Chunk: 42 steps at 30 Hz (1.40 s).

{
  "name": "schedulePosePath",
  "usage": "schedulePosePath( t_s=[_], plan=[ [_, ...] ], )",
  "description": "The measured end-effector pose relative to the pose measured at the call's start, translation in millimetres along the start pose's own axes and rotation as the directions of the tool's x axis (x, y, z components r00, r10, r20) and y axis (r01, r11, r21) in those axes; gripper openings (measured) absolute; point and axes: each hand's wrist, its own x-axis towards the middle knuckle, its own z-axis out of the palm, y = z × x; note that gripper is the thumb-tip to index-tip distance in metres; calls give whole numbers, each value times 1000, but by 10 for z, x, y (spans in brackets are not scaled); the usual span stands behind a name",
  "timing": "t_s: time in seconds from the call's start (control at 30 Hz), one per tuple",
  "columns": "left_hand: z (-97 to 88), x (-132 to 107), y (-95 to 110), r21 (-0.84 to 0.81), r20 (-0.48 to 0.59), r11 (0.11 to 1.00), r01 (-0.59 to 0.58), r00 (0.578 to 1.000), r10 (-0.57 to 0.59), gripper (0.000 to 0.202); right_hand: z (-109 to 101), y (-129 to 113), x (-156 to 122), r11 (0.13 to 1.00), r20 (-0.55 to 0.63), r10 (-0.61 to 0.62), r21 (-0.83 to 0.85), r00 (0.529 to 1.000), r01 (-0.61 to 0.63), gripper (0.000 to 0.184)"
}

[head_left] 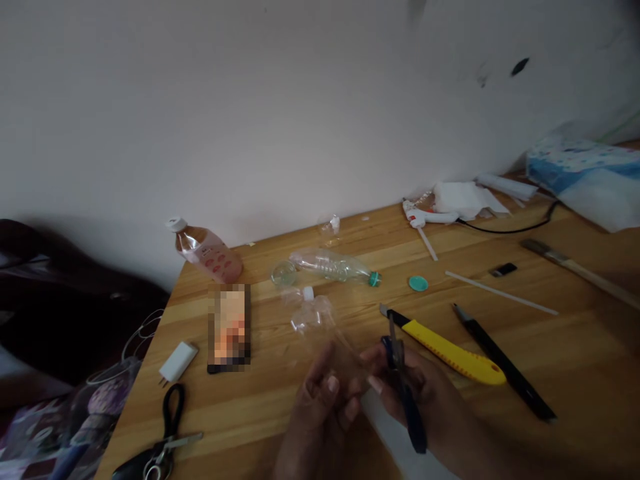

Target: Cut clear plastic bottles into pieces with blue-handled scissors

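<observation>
My right hand [440, 400] is closed around a pair of scissors [413, 417] with dark blue handles, blades pointing away from me. Its fingertips meet a thin, clear plastic piece [350, 357], which my left hand [323, 407] pinches from the other side. The clear piece is hard to make out against the wood. Just beyond my hands is a cut clear bottle top [313, 313] with a white cap. Behind it a clear bottle [333, 265] with a green cap lies on its side. A yellow utility knife [450, 350] lies right of my right hand.
On the wooden table are a pink drink bottle [210, 253], a phone [230, 327], a white charger [179, 362] and keys [167, 443] at left. At right lie a glue gun [425, 217], a green lid [418, 284], a black pen-like tool [505, 363] and a brush [580, 267].
</observation>
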Motion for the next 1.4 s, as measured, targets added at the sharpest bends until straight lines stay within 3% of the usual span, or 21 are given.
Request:
schedulePosePath(
  t_s=[0.2,0.4,0.6,0.87,1.03,1.4],
  plan=[
    [-7,23,-18,-41,13,999,26,1000,-26,40,-59,159,2,995,0,-7,96,1000,7,18],
    [-99,51,-58,-25,58,999,28,998,-26,40,-93,185,34,999,69,-38,-18,997,39,16],
    [-61,12,-37,44,19,999,30,999,-30,43,-82,212,73,996,82,-43,-73,996,49,17],
    [53,-6,7,86,-6,993,-81,997,81,50,-77,174,60,990,65,-77,-110,995,83,18],
    [59,-8,9,134,-5,987,-93,996,94,46,-77,178,66,991,79,-82,-96,994,89,16],
    [-163,156,-176,284,14,920,-271,960,278,56,-31,262,29,999,99,-12,-37,995,16,29]
  ],
)
